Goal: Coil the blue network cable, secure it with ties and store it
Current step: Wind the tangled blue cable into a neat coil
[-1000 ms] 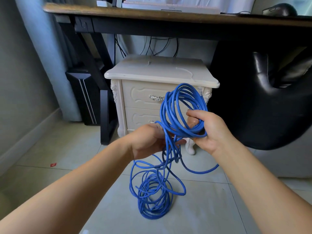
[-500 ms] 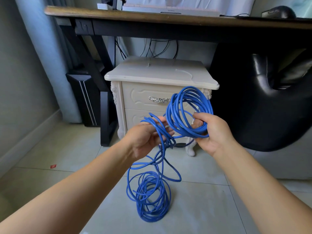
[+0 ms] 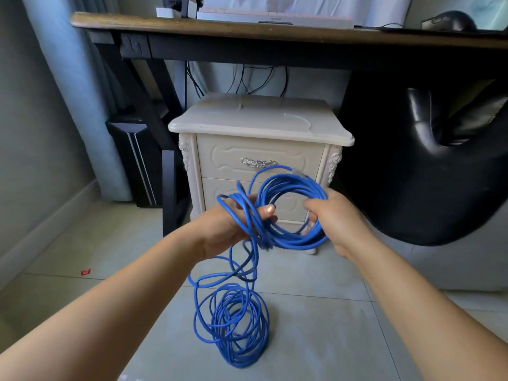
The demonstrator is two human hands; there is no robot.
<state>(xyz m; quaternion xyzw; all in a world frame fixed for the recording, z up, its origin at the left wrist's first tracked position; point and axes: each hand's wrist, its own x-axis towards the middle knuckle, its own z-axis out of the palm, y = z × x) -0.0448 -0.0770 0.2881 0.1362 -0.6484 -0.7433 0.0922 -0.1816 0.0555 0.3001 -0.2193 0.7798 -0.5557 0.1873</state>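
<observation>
Gripping blue cable [image 3: 291, 213], both hands raised.

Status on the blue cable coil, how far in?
Partly coiled. Done: several loops of the blue network cable are gathered in the right hand. In hand: the left hand feeds a loose strand toward that bundle. Left: a large tangle of cable on the floor is not yet coiled; no ties are on the coil, none clearly in view, and it is not stored.

No readable text anywhere, small dark marking on the front edge of the white keyboard [image 3: 275, 18] on the bench [image 3: 247, 31], too blurred to read
</observation>
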